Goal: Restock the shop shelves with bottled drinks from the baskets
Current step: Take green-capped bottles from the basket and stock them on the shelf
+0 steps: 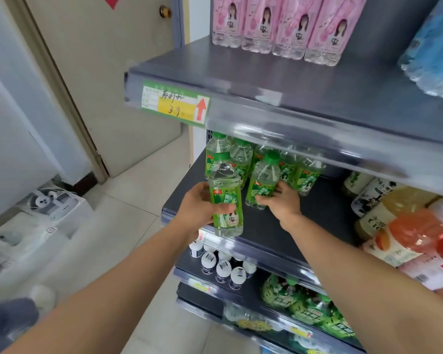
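1. As we look down at the shop rack, our left hand (202, 203) is wrapped round a clear plastic lime soda bottle (225, 198) with a green cap and green label, fingers curled across the lower label.
2. We hold that bottle nearly upright over the front edge of the dark grey metal middle shelf (279, 226), its base clear of the board.
3. Our right hand (283, 200) grips a second bottle (262, 186) of the same green-capped kind low on its body, fingers in front and thumb behind.
4. We see the second bottle further in on the middle shelf, leaning a little to the right; we cannot tell whether its base rests on the board.
5. Just behind both bottles stands a row of matching green-labelled bottles (302, 175) at the back of the same shelf, partly hidden under the shelf above.
6. We see the dark grey upper shelf (266, 72) carrying clear bottles with pink labels (266, 24), with a blue wrapped pack (435, 47) to their right.
7. On its front rail sits a green and yellow price tag (175, 103) with a red arrow.
8. To the right on the middle shelf lie large yellow and orange juice bottles (404, 233).
9. Below, we see dark bottles with white caps (223, 267), and lower still green-patterned drink packs (304, 307).
10. At left stand a beige door with a brass knob (165, 12) and white cardboard boxes (54, 203) on the tiled floor.
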